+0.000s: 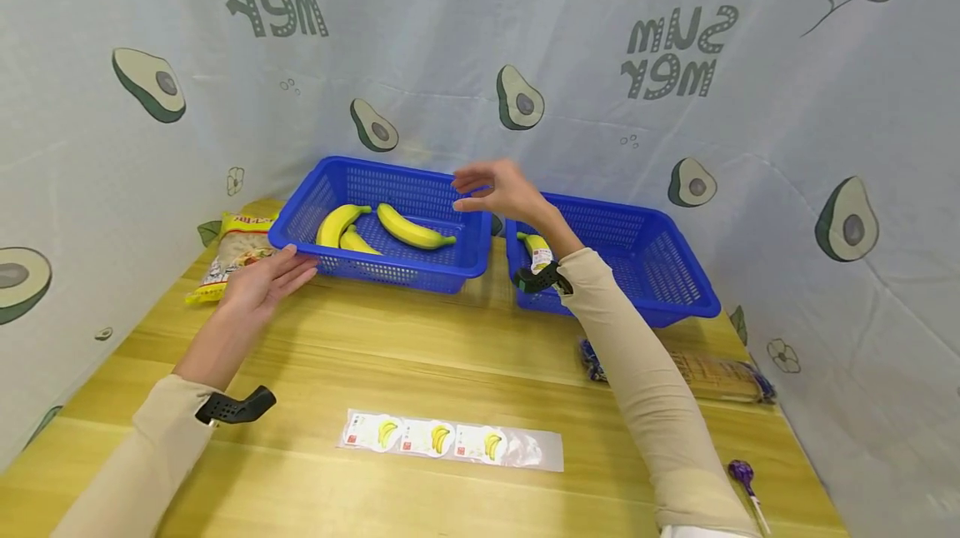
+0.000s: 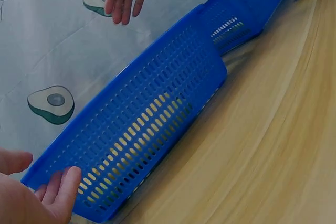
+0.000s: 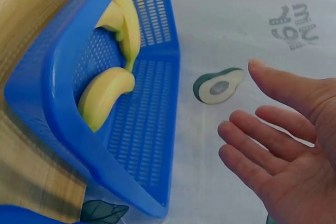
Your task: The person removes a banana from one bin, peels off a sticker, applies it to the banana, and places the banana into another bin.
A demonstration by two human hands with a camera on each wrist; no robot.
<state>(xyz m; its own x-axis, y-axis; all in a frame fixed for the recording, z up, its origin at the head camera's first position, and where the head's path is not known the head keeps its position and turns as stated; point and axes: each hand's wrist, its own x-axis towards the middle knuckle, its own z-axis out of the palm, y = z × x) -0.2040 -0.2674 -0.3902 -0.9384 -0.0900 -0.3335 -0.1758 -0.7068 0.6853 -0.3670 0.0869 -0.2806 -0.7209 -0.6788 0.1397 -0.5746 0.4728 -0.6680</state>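
My left hand (image 1: 264, 281) rests with extended fingers at the front left corner of the left blue basket (image 1: 390, 271). In the left wrist view its fingertips lie against the slotted wall, thumb apart. Inside that basket are a banana (image 1: 408, 231) on the right and two overlapping bananas (image 1: 335, 227) on the left. Over the basket's right end hovers my right hand (image 1: 501, 188), fingers loosely extended and nothing in its grasp, as the right wrist view confirms. A banana with a white label (image 1: 540, 255) lies in the right blue basket (image 1: 667, 267), partly hidden by my right wrist.
A clear strip of banana stickers (image 1: 427, 436) lies on the wooden table near the front. A yellow food bag (image 1: 232, 259) sits beside the left basket. Toward the right are a long packet of noodles (image 1: 716, 377) and a purple lollipop (image 1: 741, 474). A printed curtain hangs behind.
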